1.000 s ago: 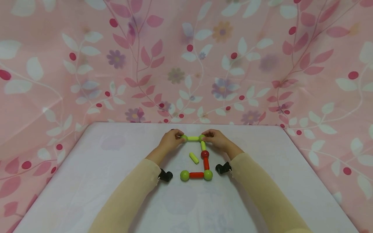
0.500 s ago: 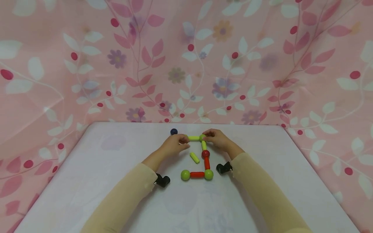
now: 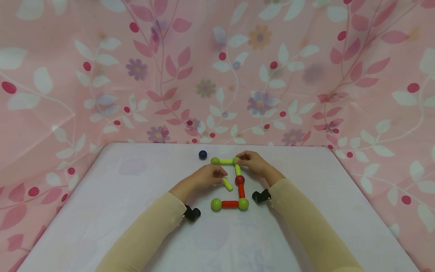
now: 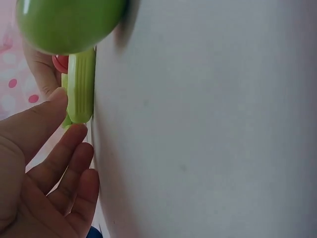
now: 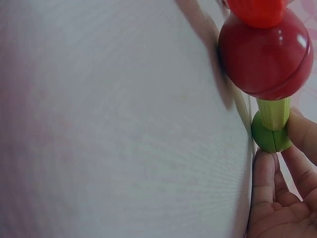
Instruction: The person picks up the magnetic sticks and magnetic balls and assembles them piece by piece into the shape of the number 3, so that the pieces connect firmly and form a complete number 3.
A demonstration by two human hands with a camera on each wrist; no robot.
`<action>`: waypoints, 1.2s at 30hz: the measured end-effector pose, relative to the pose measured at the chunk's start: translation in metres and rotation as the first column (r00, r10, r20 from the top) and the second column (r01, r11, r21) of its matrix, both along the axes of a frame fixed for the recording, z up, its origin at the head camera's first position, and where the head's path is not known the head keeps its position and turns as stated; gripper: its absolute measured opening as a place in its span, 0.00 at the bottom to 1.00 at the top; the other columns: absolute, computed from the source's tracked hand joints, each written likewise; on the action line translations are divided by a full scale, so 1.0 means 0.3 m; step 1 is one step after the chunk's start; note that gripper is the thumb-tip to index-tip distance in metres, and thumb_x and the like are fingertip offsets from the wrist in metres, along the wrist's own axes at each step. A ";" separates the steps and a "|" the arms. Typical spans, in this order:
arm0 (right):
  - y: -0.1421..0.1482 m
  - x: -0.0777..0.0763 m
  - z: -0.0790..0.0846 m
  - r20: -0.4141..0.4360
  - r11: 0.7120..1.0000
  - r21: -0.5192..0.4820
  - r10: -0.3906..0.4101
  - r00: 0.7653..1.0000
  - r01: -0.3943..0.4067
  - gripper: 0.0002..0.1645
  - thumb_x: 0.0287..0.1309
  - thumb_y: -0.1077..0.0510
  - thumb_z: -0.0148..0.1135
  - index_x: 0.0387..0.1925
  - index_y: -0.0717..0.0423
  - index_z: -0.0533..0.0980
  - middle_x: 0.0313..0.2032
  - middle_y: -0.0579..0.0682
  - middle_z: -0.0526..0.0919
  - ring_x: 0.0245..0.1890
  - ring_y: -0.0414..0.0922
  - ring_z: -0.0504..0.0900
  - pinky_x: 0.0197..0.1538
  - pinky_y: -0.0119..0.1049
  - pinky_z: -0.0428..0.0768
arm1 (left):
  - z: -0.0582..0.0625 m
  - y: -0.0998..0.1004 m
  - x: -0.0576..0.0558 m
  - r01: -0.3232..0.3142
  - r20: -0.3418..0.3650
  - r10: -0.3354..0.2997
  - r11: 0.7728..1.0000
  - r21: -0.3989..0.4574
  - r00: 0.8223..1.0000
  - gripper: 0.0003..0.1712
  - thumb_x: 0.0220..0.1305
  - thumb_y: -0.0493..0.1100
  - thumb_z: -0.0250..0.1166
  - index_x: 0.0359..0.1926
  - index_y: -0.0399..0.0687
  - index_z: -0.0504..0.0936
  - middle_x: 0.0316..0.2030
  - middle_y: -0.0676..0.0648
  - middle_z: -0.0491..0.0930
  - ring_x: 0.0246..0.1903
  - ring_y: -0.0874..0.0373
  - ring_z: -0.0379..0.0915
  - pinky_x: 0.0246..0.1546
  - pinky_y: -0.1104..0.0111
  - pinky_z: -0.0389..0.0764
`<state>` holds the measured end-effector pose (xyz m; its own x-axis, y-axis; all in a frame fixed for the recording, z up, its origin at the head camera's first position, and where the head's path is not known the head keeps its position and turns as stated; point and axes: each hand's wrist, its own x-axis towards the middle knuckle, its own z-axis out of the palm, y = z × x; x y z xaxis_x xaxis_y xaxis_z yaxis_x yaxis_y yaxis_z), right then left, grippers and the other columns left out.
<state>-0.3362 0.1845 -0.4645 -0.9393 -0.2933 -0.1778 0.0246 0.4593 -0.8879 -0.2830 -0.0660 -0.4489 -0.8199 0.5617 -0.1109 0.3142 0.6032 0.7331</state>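
In the head view, balls and rods form a joined bracket shape on the table. A loose yellow-green rod [image 3: 228,185] lies inside it. My left hand [image 3: 208,176] is at the rod's far end; in the left wrist view its thumb and index finger stand apart around the rod end. My right hand [image 3: 253,161] pinches the green ball [image 5: 267,136] at the far right corner. From that ball a yellow-green rod [image 3: 225,161] runs left to another green ball [image 3: 215,161]. Another runs toward the red ball [image 5: 267,54], followed by a red rod [image 3: 241,190].
Nearer me, a red rod [image 3: 230,204] joins two green balls, one at the right corner [image 3: 243,204] and one at the left end [image 3: 216,204]. A dark blue ball [image 3: 202,154] sits separately at the back left. A patterned pink cloth [image 3: 217,75] hangs behind the table.
My left hand has let go of the far left green ball and moved nearer me to the loose rod, uncovering the dark blue ball. My right hand stays at its green ball.
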 end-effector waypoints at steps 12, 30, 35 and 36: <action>-0.003 -0.003 -0.003 0.011 1.000 -0.024 -0.001 1.000 0.002 0.22 0.66 0.54 0.66 0.57 0.57 0.77 0.53 0.53 0.81 0.55 0.50 0.76 0.65 0.48 0.69 | -0.014 0.015 0.003 0.027 0.002 -0.027 0.998 -0.048 1.000 0.09 0.64 0.43 0.71 0.45 0.54 0.87 0.41 0.57 0.84 0.45 0.60 0.76 0.56 0.61 0.75; -0.004 0.005 0.008 0.025 0.999 -0.028 -0.025 0.999 0.026 0.21 0.66 0.55 0.66 0.57 0.57 0.77 0.53 0.53 0.81 0.55 0.50 0.75 0.64 0.47 0.69 | -0.004 0.006 0.025 -0.024 0.029 0.025 0.998 -0.052 0.999 0.06 0.62 0.41 0.72 0.40 0.51 0.86 0.33 0.55 0.80 0.37 0.60 0.73 0.46 0.66 0.75; -0.008 0.014 0.021 0.016 0.999 -0.016 -0.032 0.999 0.032 0.22 0.65 0.54 0.66 0.58 0.57 0.77 0.55 0.54 0.80 0.57 0.51 0.76 0.65 0.48 0.69 | -0.009 -0.001 0.022 -0.024 0.010 0.025 0.998 -0.055 1.000 0.06 0.62 0.42 0.72 0.40 0.51 0.85 0.33 0.54 0.80 0.37 0.59 0.72 0.45 0.66 0.75; -0.009 0.016 0.025 0.017 0.999 -0.012 -0.030 0.999 0.031 0.23 0.66 0.53 0.66 0.59 0.57 0.77 0.56 0.54 0.80 0.58 0.51 0.76 0.66 0.49 0.69 | -0.012 -0.003 0.020 -0.025 0.005 0.025 0.998 -0.056 1.000 0.06 0.62 0.42 0.72 0.40 0.51 0.85 0.33 0.55 0.79 0.37 0.60 0.72 0.45 0.66 0.75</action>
<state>-0.3313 0.1819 -0.4571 -0.9448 -0.2668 -0.1901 0.0534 0.4470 -0.8929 -0.2770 -0.0668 -0.4526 -0.8329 0.5339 -0.1458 0.2948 0.6509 0.6996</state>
